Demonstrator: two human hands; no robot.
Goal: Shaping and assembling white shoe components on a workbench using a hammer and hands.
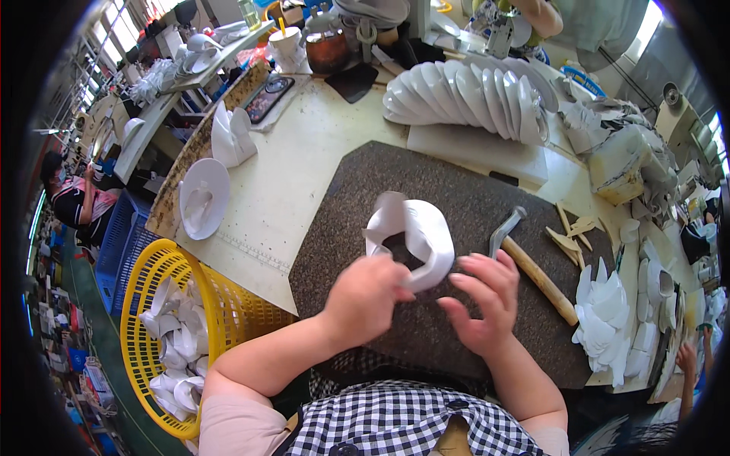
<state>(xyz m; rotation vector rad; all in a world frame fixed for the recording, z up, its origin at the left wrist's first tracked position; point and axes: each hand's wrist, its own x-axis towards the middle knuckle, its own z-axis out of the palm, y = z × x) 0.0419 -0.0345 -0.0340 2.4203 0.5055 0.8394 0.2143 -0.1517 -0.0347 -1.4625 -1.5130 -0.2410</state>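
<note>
My left hand point(368, 295) is closed on the near left edge of a white shoe upper point(433, 239), which is curled into a loop above a dark speckled slab point(342, 220). Part of the upper's far left side is blurred. Just right of it, my right hand point(487, 304) has its fingers spread and holds nothing; its fingertips come close to the upper without clearly touching. A hammer point(538, 277) with a wooden handle and metal head lies on the slab beyond that hand.
Nested white uppers point(464, 95) stand in a row at the back. A yellow basket point(255, 308) of white pieces is at left. White flat pieces point(601, 315) lie at right, near wooden sticks point(566, 243). A phone point(270, 99) and loose white uppers point(204, 199) sit at left.
</note>
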